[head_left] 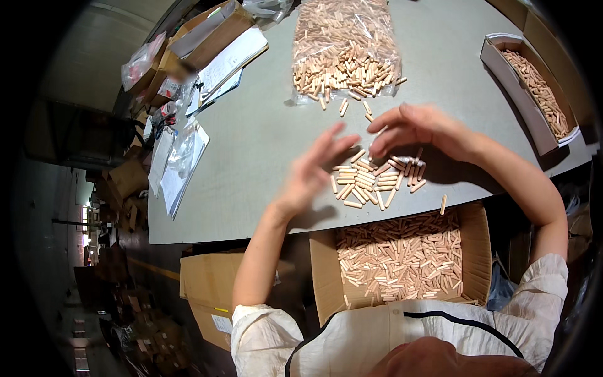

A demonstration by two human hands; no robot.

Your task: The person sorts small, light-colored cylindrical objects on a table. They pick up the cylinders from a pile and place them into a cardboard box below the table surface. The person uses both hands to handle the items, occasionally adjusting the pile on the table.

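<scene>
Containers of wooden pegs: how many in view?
3: the clear bag far on the table, the narrow box at right, the open carton below the near edge; others may be hidden.

Peg pile (365,178): plain pale tan. Surface (251,157) under the pile: flat grey. Bag (345,38) beyond the pile: clear, tan pegs showing through. Open carton (475,251) on pile's near side: plain brown, pegs inside pinkish tan. Long box (516,94) right of pile: pale grey outside. Papers (232,56) left of pile: white. Shirt (358,339) nearer than pile: off-white, black trim.
</scene>
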